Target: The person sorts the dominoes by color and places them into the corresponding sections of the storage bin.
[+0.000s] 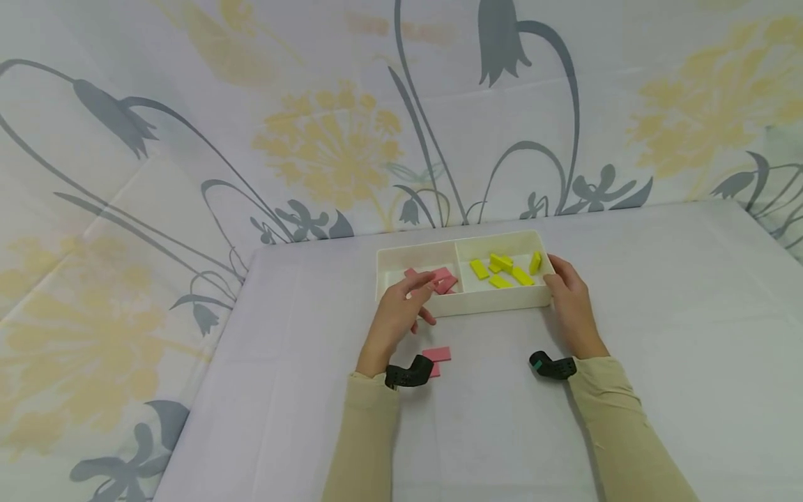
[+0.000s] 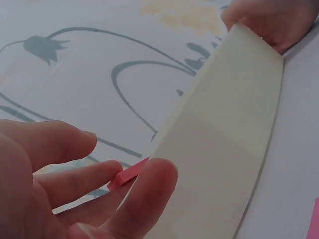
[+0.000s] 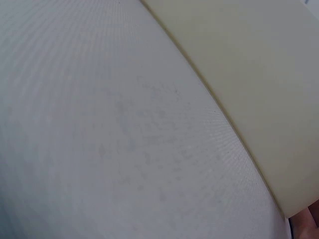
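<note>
The left hand (image 1: 401, 307) pinches a pink tile (image 2: 130, 174) at the divided tray's (image 1: 483, 300) nine o'clock compartment, the right hand (image 1: 572, 303) rests flat-fingered at its three o'clock wall; releasing seems next.

You see a matt white plastic tray (image 1: 495, 300), smooth-walled. Pink tiles (image 1: 442, 279) and yellow tiles (image 1: 502, 263) look matt, foam-like. Tablecloth (image 1: 659, 293): fine-woven cloth, dull. Backdrop (image 1: 251, 104): printed fabric.

Tray (image 1: 489, 301) on table (image 1: 659, 348); loose tile (image 1: 437, 354) before it.
</note>
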